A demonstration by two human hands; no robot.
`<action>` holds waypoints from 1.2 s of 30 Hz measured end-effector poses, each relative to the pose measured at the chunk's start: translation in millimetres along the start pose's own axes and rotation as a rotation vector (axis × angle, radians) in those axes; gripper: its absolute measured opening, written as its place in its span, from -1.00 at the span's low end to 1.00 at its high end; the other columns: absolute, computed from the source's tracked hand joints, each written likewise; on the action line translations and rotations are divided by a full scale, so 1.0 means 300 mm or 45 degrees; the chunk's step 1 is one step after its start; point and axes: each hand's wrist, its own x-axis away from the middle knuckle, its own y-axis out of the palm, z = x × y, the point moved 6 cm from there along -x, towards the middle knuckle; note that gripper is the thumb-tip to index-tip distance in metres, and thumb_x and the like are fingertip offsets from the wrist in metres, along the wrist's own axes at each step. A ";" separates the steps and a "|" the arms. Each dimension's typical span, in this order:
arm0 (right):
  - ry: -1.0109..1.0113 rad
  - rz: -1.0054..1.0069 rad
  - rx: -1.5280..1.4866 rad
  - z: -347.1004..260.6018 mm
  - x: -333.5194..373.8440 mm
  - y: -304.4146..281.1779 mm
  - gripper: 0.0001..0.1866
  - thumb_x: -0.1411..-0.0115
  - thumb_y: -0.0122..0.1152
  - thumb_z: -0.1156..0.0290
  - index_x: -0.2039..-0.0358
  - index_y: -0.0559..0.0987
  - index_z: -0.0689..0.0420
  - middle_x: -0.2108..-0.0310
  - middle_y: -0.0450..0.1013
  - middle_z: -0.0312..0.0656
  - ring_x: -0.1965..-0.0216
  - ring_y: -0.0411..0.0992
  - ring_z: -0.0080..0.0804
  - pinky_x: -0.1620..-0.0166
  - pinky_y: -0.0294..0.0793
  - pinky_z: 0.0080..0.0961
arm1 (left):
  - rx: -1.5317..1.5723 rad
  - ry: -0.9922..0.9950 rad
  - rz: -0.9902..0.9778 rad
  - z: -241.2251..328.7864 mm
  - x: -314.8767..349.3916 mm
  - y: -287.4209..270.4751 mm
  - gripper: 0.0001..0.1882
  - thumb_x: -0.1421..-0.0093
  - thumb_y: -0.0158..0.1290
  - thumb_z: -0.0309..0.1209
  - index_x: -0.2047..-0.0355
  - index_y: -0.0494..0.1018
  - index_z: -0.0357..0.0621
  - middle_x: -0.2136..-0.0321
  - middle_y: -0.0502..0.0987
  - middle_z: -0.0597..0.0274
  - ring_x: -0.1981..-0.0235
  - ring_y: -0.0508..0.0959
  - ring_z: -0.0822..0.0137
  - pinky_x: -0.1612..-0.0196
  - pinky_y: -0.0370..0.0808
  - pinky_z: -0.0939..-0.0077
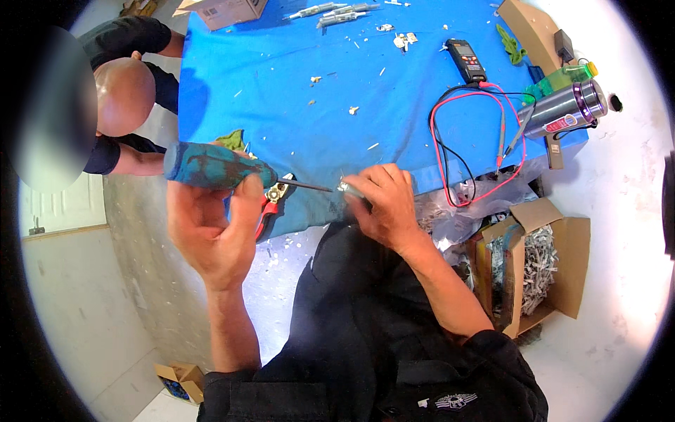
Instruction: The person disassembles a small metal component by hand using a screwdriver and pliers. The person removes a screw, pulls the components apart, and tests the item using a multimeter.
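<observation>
My left hand [221, 228] is closed round a screwdriver [218, 167] with a thick, stained blue handle. Its thin shaft points right, and the tip sits close to a small whitish-metal part [346, 186]. That part is pinched in the fingers of my right hand [383, 207], which cover most of it, so I cannot make out its kind. A thin wire seems to stick up from it. Beneath the screwdriver shaft, pliers [274, 200] with red handles lie at the table's near edge, partly behind my left hand. A green cloth [232, 139] lies just beyond the handle.
A blue-covered table [281, 91] carries scattered white scraps, a multimeter [466, 62] with red and black leads, a steel flask [562, 109] and a green bottle [559, 81]. Several slim metallic pieces [341, 14] lie far back. A carton [534, 274] of shredded strips stands right; another person [126, 91] is left.
</observation>
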 end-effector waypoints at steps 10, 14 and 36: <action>0.005 0.010 -0.006 0.007 0.003 0.003 -0.68 0.00 0.47 0.44 0.17 0.68 -0.04 0.29 0.52 -0.35 0.16 0.44 -0.30 0.12 0.26 -0.32 | 0.110 0.010 -0.016 -0.033 0.040 0.047 -0.54 -0.19 0.24 -0.72 -0.09 0.39 -0.37 0.10 0.58 0.09 0.08 0.60 0.34 0.01 0.56 0.46; 0.012 0.002 -0.008 0.002 0.000 0.000 -0.68 0.00 0.47 0.42 0.18 0.68 -0.03 0.28 0.53 -0.35 0.15 0.44 -0.30 0.10 0.26 -0.30 | 0.064 0.030 -0.042 -0.027 0.049 0.061 -0.53 -0.19 0.24 -0.72 -0.09 0.38 -0.36 0.12 0.56 0.12 0.10 0.59 0.36 0.01 0.56 0.46; 0.018 0.129 -0.001 -0.001 0.001 0.004 -0.82 0.01 0.47 0.38 0.34 0.69 -0.02 0.36 0.50 -0.38 0.20 0.44 -0.32 0.14 0.26 -0.28 | -0.223 0.180 -0.110 0.020 0.092 0.105 -0.49 -0.08 0.40 -0.65 0.01 0.40 -0.34 0.21 0.60 0.15 0.22 0.61 0.41 0.14 0.59 0.48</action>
